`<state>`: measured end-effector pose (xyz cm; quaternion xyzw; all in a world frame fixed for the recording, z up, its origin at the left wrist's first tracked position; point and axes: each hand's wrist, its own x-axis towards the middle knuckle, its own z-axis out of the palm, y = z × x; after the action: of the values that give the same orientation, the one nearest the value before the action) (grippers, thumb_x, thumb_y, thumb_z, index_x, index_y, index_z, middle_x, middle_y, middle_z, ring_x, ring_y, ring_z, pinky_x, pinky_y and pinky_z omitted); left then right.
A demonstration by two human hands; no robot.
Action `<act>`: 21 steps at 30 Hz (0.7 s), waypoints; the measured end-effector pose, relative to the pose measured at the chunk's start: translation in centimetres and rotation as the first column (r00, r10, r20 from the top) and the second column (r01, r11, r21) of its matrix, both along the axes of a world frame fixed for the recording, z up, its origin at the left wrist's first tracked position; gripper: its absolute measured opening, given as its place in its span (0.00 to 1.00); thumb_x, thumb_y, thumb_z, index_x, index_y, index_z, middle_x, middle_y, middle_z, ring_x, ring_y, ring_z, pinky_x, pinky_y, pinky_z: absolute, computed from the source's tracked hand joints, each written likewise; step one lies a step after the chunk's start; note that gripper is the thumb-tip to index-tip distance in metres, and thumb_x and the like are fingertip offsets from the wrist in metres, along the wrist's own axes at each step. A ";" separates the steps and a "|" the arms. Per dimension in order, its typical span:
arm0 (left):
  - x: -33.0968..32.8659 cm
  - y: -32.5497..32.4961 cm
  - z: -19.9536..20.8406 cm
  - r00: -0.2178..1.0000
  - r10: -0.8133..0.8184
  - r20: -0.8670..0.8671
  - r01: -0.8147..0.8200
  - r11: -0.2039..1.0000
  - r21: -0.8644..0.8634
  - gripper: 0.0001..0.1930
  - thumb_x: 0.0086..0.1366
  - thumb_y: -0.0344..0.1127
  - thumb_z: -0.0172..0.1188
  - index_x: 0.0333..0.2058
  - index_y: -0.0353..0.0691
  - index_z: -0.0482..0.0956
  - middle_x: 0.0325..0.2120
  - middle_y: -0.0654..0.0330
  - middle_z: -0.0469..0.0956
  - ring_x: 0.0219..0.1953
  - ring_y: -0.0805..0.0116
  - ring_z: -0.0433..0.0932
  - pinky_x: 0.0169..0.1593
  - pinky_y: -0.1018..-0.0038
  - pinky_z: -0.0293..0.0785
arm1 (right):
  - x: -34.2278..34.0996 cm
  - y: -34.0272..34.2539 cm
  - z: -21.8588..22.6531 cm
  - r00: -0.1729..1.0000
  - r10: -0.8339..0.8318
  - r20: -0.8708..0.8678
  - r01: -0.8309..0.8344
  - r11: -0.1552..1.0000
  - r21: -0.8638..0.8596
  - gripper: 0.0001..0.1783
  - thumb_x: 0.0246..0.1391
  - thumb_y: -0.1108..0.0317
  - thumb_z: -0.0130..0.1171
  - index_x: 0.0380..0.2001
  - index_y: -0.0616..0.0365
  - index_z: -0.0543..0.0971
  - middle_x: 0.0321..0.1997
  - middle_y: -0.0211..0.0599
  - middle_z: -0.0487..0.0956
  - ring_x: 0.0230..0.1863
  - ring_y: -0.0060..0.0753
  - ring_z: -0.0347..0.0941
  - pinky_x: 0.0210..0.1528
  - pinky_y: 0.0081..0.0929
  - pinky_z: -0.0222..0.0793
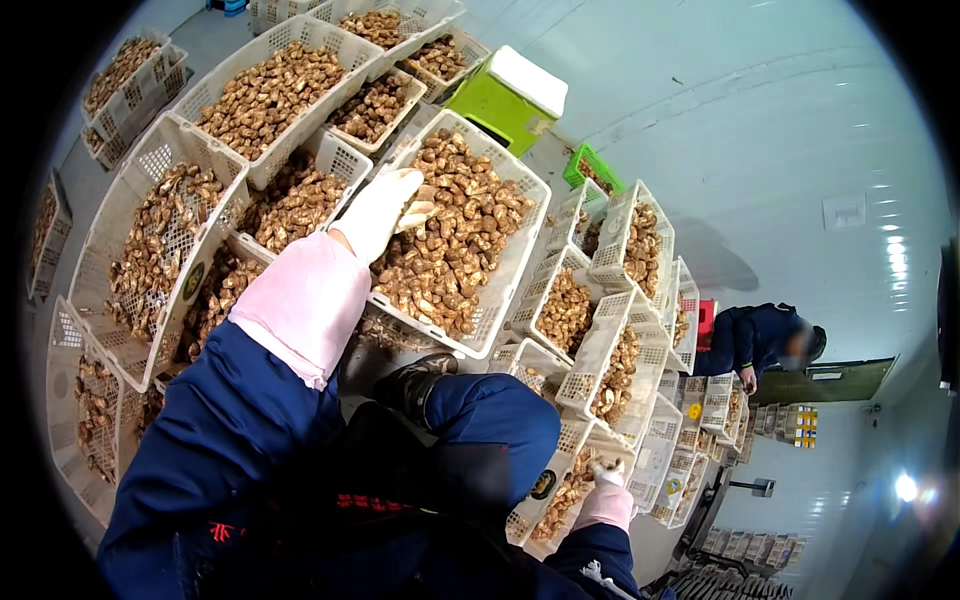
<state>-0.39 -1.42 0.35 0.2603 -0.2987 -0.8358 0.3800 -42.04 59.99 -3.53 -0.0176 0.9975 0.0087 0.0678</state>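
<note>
My left hand (385, 212), in a white glove with a pink sleeve cuff, reaches over the near left rim of a white plastic crate (533, 185). The crate is heaped with brown mushrooms (460, 225). Its fingers are apart and lie at the edge of the heap, with nothing seen in them. Lower right, my right hand (608, 474), also gloved, is over another white crate (522, 522) of mushrooms (565, 500). Those fingers look curled together; whatever they hold is too small to make out.
White crates of mushrooms crowd the left, such as the large crate (200, 140), and more stand in stacks (640, 330) at right. A green box with a white lid (525, 80) is by the wall. Another person (750, 335) bends over crates far right. My shoe (415, 388) is between crates.
</note>
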 end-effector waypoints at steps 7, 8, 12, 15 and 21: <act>-1.0 -0.3 -0.5 0.997 0.079 0.012 -0.079 0.997 -0.009 0.27 0.71 0.44 0.54 0.62 0.36 0.63 0.52 0.49 0.73 0.48 0.60 0.76 0.51 0.68 0.75 | -0.8 -14.1 0.5 0.932 0.351 -0.095 -0.333 0.718 -0.612 0.36 0.52 0.69 0.64 0.64 0.61 0.65 0.62 0.54 0.71 0.60 0.47 0.71 0.63 0.35 0.66; 0.1 -0.6 -0.4 0.989 0.124 0.075 -0.124 0.992 0.001 0.25 0.71 0.44 0.54 0.60 0.35 0.65 0.50 0.50 0.74 0.47 0.62 0.76 0.50 0.69 0.75 | 1.8 -21.0 1.3 0.849 0.518 -0.108 -0.510 0.747 -0.426 0.30 0.56 0.72 0.60 0.62 0.61 0.68 0.60 0.52 0.73 0.58 0.45 0.73 0.62 0.34 0.68; -0.1 -1.4 -1.1 0.993 0.115 -0.023 -0.116 0.993 -0.032 0.22 0.71 0.42 0.54 0.57 0.34 0.67 0.45 0.54 0.75 0.43 0.67 0.77 0.47 0.72 0.76 | 8.4 -37.7 1.7 0.474 0.880 0.015 -0.656 0.365 -0.661 0.25 0.58 0.68 0.56 0.60 0.59 0.71 0.57 0.49 0.77 0.58 0.42 0.74 0.60 0.32 0.68; -0.3 -1.4 -0.3 0.982 0.028 -0.185 -0.044 0.996 -0.083 0.22 0.71 0.41 0.55 0.56 0.33 0.67 0.43 0.56 0.75 0.41 0.70 0.76 0.45 0.76 0.76 | 13.4 -45.3 -1.2 0.178 0.984 0.021 -0.941 0.176 -0.290 0.23 0.57 0.64 0.58 0.56 0.51 0.75 0.53 0.49 0.79 0.55 0.48 0.75 0.58 0.37 0.70; 0.2 -1.4 -0.4 0.982 0.063 -0.178 -0.064 0.998 0.004 0.18 0.72 0.34 0.51 0.55 0.32 0.65 0.40 0.59 0.74 0.37 0.74 0.74 0.39 0.80 0.73 | 20.2 -50.7 -7.2 0.541 0.756 0.368 -0.835 0.534 0.131 0.42 0.50 0.41 0.62 0.63 0.52 0.68 0.58 0.53 0.75 0.59 0.49 0.72 0.60 0.38 0.68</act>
<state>-0.19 -2.84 -0.03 0.1938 -0.2559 -0.8429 0.4319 -21.79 9.33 -10.73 -0.4650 0.8448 0.1831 0.1913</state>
